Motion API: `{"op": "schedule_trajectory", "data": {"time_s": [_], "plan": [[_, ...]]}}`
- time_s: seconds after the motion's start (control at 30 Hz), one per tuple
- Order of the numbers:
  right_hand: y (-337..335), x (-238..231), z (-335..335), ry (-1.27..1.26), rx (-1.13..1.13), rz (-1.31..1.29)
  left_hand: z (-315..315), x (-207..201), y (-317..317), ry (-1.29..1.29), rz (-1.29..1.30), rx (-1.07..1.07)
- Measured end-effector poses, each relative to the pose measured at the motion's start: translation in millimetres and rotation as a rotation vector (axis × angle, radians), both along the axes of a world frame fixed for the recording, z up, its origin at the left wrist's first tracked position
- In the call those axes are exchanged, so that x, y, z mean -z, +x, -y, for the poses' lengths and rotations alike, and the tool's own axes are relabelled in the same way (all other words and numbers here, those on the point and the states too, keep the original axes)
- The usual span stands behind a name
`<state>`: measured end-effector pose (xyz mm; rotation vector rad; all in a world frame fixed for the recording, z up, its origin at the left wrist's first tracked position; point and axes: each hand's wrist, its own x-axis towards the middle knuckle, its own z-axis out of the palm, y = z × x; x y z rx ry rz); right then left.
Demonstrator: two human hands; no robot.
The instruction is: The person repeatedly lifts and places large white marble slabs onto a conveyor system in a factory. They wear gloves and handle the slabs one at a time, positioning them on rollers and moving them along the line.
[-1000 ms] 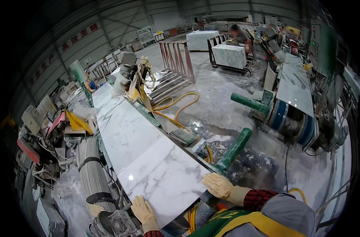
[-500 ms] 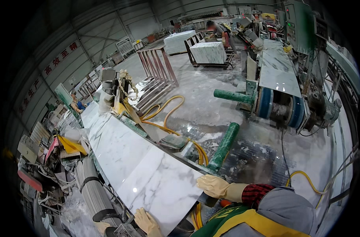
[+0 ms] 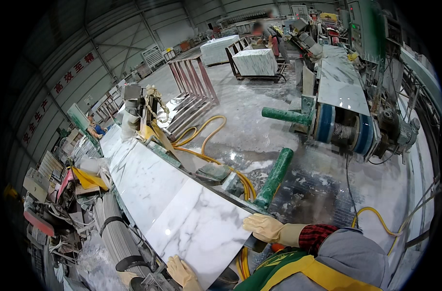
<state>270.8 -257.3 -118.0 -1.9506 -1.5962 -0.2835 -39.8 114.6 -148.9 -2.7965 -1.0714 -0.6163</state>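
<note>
Spreading open, the gloved left hand point(image 3: 181, 272) lies on the left edge of the grey-veined marble slab point(image 3: 201, 223); the right hand point(image 3: 263, 227) covers its right corner, grip underneath hidden. Barely a shift since half a second ago, so the slab seems steady, meeting another slab point(image 3: 150, 182) beyond; green pipe point(image 3: 275, 178) to the right!

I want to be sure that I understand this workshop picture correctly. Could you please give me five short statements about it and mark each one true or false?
1. The left hand wears a pale yellow glove. True.
2. The right hand is bare. False: it is gloved too.
3. Both hands are at edges of the nearest grey-veined white slab. True.
4. A green cylinder lies to the right of that slab. True.
5. The wheels at the picture's right have red rims. False: the rims are blue.
</note>
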Motion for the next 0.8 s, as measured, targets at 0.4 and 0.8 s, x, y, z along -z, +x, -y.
{"op": "schedule_trajectory", "data": {"time_s": [0.4,0.8], "plan": [[-0.6,-4.9,9.4,-0.032,-0.055,-0.067,14.1,-3.4,0.0,0.009,-0.041,-0.048],[-6.6,-1.9,15.2,0.032,-0.043,-0.073,24.0,-10.5,-4.0,0.029,-0.112,-0.099]]}}
